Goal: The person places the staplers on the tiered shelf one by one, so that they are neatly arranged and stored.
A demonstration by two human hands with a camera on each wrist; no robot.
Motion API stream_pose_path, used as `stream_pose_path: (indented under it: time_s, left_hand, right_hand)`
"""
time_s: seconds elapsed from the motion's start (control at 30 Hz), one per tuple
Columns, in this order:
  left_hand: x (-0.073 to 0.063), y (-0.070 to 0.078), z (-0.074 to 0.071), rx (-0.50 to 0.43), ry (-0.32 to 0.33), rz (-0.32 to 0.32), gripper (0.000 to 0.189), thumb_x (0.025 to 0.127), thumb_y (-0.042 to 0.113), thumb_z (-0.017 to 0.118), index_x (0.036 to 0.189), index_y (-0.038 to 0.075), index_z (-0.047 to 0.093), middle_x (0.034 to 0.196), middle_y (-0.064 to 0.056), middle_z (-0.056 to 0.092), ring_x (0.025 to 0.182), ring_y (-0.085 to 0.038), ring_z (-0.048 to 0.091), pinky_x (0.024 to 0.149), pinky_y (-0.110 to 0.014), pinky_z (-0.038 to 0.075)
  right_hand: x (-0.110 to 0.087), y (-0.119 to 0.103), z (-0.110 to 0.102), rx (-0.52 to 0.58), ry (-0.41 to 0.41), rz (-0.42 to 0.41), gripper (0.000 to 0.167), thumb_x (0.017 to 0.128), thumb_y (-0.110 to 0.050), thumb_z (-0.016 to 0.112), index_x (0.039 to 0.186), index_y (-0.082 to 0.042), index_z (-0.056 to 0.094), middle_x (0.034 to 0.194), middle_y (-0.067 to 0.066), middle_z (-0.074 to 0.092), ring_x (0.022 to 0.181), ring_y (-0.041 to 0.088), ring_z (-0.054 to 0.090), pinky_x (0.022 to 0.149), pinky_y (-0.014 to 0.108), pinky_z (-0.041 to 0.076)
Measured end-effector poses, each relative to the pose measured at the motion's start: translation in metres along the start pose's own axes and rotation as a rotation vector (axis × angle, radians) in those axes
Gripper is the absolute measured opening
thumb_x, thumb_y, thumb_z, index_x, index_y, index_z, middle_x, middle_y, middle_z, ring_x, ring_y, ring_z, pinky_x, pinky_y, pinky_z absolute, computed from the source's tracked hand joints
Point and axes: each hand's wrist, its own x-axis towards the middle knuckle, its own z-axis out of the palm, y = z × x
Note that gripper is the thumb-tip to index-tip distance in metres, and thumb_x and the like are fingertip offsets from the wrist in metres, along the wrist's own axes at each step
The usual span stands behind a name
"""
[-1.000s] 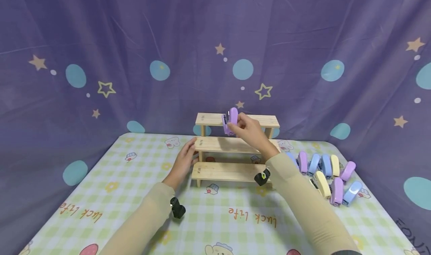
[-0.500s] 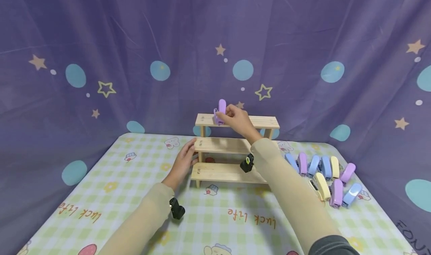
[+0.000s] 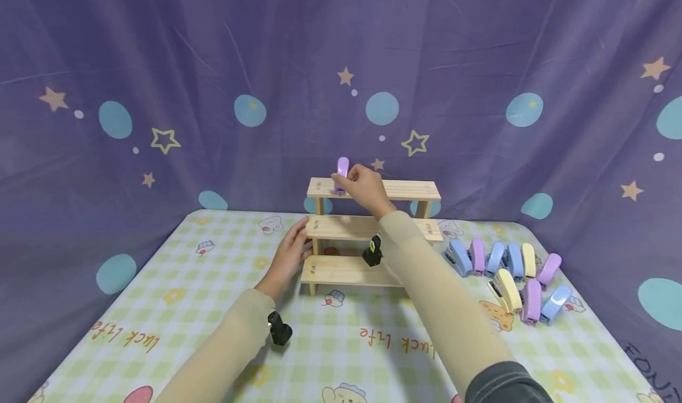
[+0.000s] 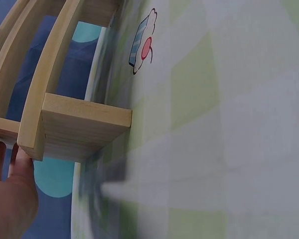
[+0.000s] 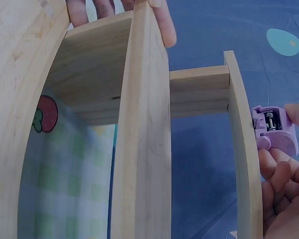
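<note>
A purple stapler (image 3: 343, 167) stands on end at the left part of the top board of a three-step wooden shelf rack (image 3: 357, 228). My right hand (image 3: 367, 185) pinches it between thumb and fingers. In the right wrist view, the stapler (image 5: 274, 127) has its end against or very near the top board; a small gap cannot be ruled out. My left hand (image 3: 289, 254) holds the left end of the rack at the middle board. One finger lies over that board's edge and others are below it, as the right wrist view shows.
On the right of the table lie several staplers: blue ones (image 3: 457, 257), yellow ones (image 3: 508, 290) and purple ones (image 3: 531, 301). A checked cloth (image 3: 213, 308) covers the table. Behind the rack hangs a purple curtain (image 3: 298, 54).
My right hand has carried the purple stapler left and up from in front of the top board to its left part, turning it more upright. The left hand has stayed at the rack.
</note>
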Motion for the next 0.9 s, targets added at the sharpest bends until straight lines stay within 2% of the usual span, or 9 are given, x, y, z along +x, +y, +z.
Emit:
stream_pose_path:
  time_s: [0.3, 0.57, 0.73, 0.9]
  left_hand:
    - [-0.001, 0.0, 0.0, -0.001, -0.007, 0.021, 0.049, 0.111, 0.028, 0.036, 0.158, 0.013, 0.03, 0.155, -0.015, 0.036, 0.137, -0.036, 0.042, 0.112, -0.048, 0.042]
    - [-0.001, 0.0, -0.001, 0.001, -0.001, 0.007, 0.05, 0.111, 0.03, 0.038, 0.158, 0.015, 0.031, 0.156, -0.015, 0.036, 0.137, -0.036, 0.042, 0.112, -0.048, 0.042]
    - [-0.001, -0.001, -0.001, -0.003, -0.005, 0.009, 0.049, 0.111, 0.029, 0.037, 0.158, 0.015, 0.031, 0.156, -0.015, 0.036, 0.137, -0.036, 0.042, 0.113, -0.048, 0.041]
    - [-0.002, 0.0, 0.0, -0.006, -0.008, 0.011, 0.049, 0.111, 0.029, 0.037, 0.158, 0.015, 0.03, 0.155, -0.014, 0.036, 0.136, -0.035, 0.042, 0.112, -0.047, 0.042]
  right_hand:
    - [0.0, -0.003, -0.002, 0.003, -0.016, 0.017, 0.044, 0.094, -0.053, 0.066, 0.091, -0.009, 0.057, 0.082, 0.007, 0.059, 0.067, 0.019, 0.049, 0.059, 0.031, 0.043]
    - [-0.001, -0.004, 0.002, -0.017, -0.018, 0.034, 0.046, 0.095, -0.054, 0.064, 0.093, -0.009, 0.056, 0.083, 0.008, 0.058, 0.065, 0.019, 0.047, 0.057, 0.03, 0.041]
    - [-0.003, -0.006, -0.001, -0.03, -0.038, 0.038, 0.051, 0.094, -0.059, 0.061, 0.101, -0.009, 0.056, 0.088, 0.01, 0.059, 0.067, 0.02, 0.048, 0.059, 0.032, 0.043]
    - [-0.006, -0.005, -0.01, -0.023, -0.056, 0.03, 0.054, 0.095, -0.059, 0.06, 0.113, -0.008, 0.056, 0.098, 0.009, 0.06, 0.08, 0.022, 0.056, 0.07, 0.037, 0.05]
